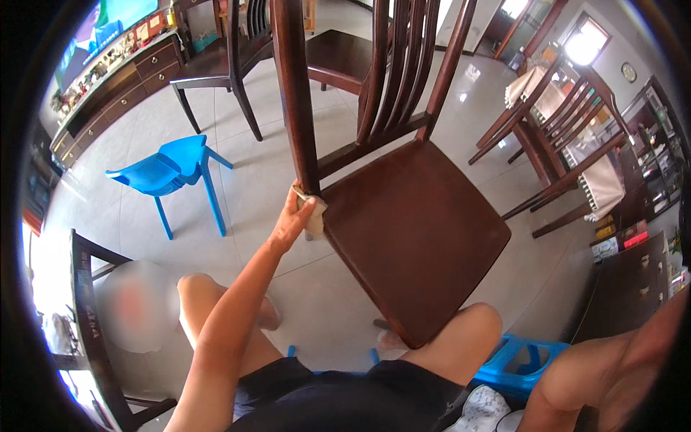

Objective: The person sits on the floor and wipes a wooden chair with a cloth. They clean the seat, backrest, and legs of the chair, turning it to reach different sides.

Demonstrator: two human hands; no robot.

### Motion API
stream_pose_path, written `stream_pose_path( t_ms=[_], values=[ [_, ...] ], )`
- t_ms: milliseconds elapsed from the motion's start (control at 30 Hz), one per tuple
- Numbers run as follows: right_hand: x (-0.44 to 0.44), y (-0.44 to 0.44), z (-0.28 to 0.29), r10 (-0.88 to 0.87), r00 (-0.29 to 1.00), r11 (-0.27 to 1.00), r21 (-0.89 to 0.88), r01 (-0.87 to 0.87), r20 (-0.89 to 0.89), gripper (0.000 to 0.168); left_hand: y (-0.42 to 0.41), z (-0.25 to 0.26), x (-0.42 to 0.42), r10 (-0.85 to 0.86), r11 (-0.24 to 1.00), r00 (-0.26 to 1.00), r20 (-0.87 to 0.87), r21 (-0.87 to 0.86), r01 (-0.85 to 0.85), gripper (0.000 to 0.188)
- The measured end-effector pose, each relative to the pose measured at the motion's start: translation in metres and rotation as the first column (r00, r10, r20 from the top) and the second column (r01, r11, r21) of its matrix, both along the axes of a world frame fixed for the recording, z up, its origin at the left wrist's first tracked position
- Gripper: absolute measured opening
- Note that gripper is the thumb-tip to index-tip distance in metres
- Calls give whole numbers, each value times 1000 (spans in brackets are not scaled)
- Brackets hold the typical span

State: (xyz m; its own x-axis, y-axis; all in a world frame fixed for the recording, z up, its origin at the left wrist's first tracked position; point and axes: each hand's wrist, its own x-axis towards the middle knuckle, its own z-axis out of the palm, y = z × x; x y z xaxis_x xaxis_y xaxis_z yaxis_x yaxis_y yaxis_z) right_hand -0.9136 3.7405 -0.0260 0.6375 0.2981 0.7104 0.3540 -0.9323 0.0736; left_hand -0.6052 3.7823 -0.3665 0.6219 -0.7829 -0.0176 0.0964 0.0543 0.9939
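Note:
A dark brown wooden chair (413,237) stands tilted in view before me, its seat corner between my knees. My left hand (299,210) holds a beige cloth (313,215) against the chair's back post, where the post meets the seat. The slatted backrest (399,70) rises above the seat. My right hand is out of view; part of an arm shows at the lower right edge.
A blue plastic chair (178,162) stands at the left, dark wooden chairs (216,70) behind it. Another chair (540,151) is beside a cloth-covered table (602,186) on the right. A blue stool (491,372) is near my right thigh; a dark cabinet (621,286) is at far right.

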Motion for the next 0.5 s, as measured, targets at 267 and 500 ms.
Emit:
stream_pose_path(
  t_ms=[267, 500],
  values=[
    [-7, 15, 32, -70, 992, 998, 10, 70, 104, 51, 7, -12, 0, -45, 998, 999, 8, -54, 45, 67],
    [45, -36, 1, -288, 957, 902, 345, 260, 31, 50, -6, -83, 18, 240, 965, 945, 221, -164, -207, 71]
  ],
)
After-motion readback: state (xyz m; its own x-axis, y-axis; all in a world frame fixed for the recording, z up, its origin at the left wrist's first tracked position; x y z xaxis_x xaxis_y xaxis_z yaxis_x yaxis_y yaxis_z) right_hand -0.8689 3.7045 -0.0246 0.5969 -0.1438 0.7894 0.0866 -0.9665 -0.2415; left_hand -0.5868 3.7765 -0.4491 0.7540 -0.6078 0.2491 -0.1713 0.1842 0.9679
